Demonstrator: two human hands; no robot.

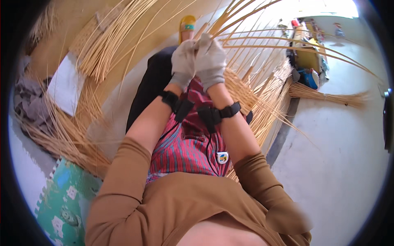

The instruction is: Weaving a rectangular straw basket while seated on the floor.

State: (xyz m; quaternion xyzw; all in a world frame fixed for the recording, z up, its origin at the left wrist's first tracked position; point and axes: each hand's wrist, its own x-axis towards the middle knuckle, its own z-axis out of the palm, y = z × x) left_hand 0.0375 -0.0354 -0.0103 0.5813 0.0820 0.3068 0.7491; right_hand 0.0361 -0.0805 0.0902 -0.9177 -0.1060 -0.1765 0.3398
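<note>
My two gloved hands are together at the top middle, above my striped apron (188, 139). My left hand (182, 59) is closed, pressed against my right hand (209, 59), which is also closed. Both grip pale rattan strips (232, 12) that fan out upward and to the right; exactly which strip each finger holds is hidden. Just right of and below my right hand, a partly woven piece (240, 90) lies over my leg, with long loose strips trailing from it.
Loose strip bundles (100, 57) lie left, beside a white board (65, 84), grey cloth (33, 98) and green foam mat (65, 205). More strips (328, 94) lie right, near piled containers (308, 57). A yellow slipper (187, 24) on my foot is beyond my hands.
</note>
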